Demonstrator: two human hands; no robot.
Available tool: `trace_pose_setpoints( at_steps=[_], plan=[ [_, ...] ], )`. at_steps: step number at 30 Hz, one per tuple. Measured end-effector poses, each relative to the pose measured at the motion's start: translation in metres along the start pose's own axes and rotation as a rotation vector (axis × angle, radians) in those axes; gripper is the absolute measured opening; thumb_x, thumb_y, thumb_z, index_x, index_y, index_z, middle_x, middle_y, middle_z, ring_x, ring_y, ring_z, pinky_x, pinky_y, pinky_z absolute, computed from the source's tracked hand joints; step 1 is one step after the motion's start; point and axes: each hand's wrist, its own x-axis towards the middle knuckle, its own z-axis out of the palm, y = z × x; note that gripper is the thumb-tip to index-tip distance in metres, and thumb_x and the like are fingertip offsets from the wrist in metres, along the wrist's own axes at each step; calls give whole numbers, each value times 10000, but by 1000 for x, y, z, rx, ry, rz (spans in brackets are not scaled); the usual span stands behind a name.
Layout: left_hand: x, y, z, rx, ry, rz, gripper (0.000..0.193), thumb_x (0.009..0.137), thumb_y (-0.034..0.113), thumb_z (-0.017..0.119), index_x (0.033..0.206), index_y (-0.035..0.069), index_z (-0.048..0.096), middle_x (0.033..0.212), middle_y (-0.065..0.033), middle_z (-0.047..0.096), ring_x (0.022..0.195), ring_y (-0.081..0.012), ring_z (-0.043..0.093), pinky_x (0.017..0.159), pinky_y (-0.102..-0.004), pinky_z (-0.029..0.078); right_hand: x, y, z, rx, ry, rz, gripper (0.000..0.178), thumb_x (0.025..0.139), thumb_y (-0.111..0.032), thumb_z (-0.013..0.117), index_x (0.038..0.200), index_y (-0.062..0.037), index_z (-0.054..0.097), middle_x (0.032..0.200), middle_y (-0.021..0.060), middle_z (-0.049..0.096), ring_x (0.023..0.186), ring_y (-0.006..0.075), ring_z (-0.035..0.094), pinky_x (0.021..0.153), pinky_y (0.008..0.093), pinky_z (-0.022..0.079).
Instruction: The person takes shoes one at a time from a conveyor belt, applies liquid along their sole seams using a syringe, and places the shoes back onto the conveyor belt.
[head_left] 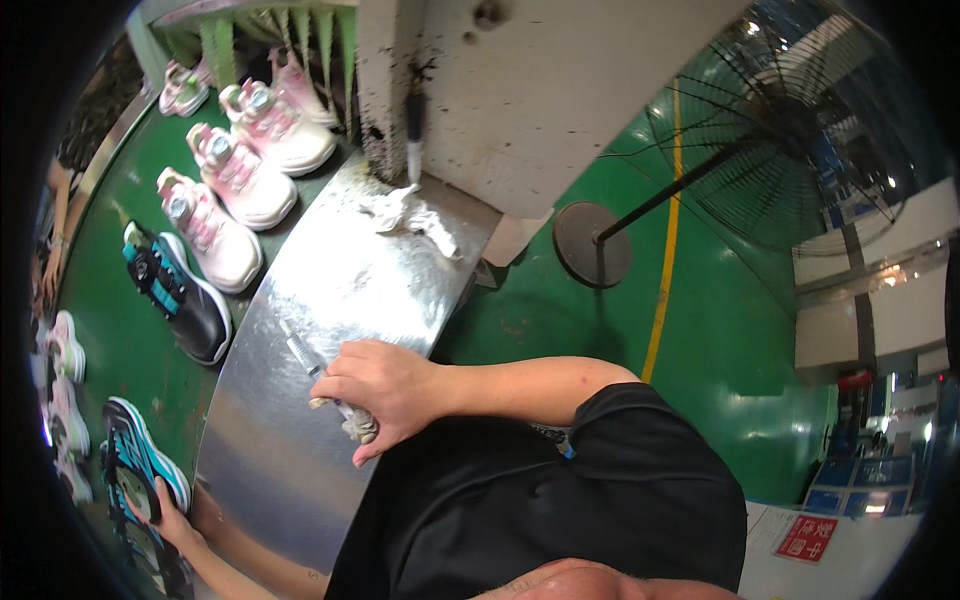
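Observation:
A clear syringe-like tool [303, 352] is gripped in my right hand [375, 388], its thin tip pointing away over the metal table. A crumpled greyish rag or wad [358, 424] is bunched in the same hand, against the palm. At the lower left, my left hand [170, 520] grips a black and teal sneaker [148, 455] around its collar. That sneaker is on or just above the green conveyor belt, at the table's left edge. Part of the left hand's fingers is hidden by the shoe.
A metal table [290, 450] holds a white crumpled cloth [415, 220] and a dark-handled brush-like tool [415, 130]. On the green belt [110, 330] stand several white-pink sneakers [240, 185] and a black sneaker [180, 300]. Another person's hand [52, 265] shows far left. A floor fan [590, 245] stands right.

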Motion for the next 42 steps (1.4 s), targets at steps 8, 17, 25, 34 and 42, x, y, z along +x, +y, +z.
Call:
trace_pose_setpoints(
  at_steps=[8, 17, 25, 34, 42],
  plan=[
    [-3, 16, -40, -175, -104, -199, 535, 859, 153, 621, 1324, -16, 416, 1334, -124, 457, 1206, -234, 425, 1027, -324, 305, -9, 4, 1, -9, 42, -12, 748, 543, -515, 777, 1081, -71, 505, 834, 70, 518, 767, 263, 484, 674, 365, 415],
    [-186, 113, -36, 423, -253, 136, 756, 786, 231, 677, 1385, -16, 289, 1416, -145, 341, 1302, -297, 331, 1009, -368, 350, 1, 3, 7, 90, 2, 31, 741, 569, -499, 791, 1101, -55, 529, 913, 92, 549, 812, 275, 505, 721, 363, 426],
    [-96, 68, -26, -441, -192, -347, 522, 840, 81, 559, 1325, 43, 370, 1224, -71, 457, 1073, -150, 481, 809, -227, 418, -18, -11, -42, 97, -160, 323, 773, 619, -465, 792, 1192, -47, 484, 1037, 136, 544, 892, 302, 520, 822, 374, 417],
    [-12, 39, 31, -332, -485, -528, 357, 935, 323, 508, 1059, -2, 590, 831, -15, 603, 755, -94, 557, 729, -225, 438, -31, -5, -57, 438, 38, 625, 865, 673, -422, 772, 1339, -44, 369, 995, 71, 556, 866, 131, 527, 791, 269, 431],
    [-38, 120, 22, -697, -527, -294, 478, 847, 193, 493, 1274, 8, 381, 1125, -155, 551, 982, -267, 600, 823, -375, 510, -16, -39, -55, 145, -145, 364, 768, 656, -391, 780, 1239, -6, 460, 1061, 149, 573, 912, 250, 586, 799, 326, 462]
  ],
)
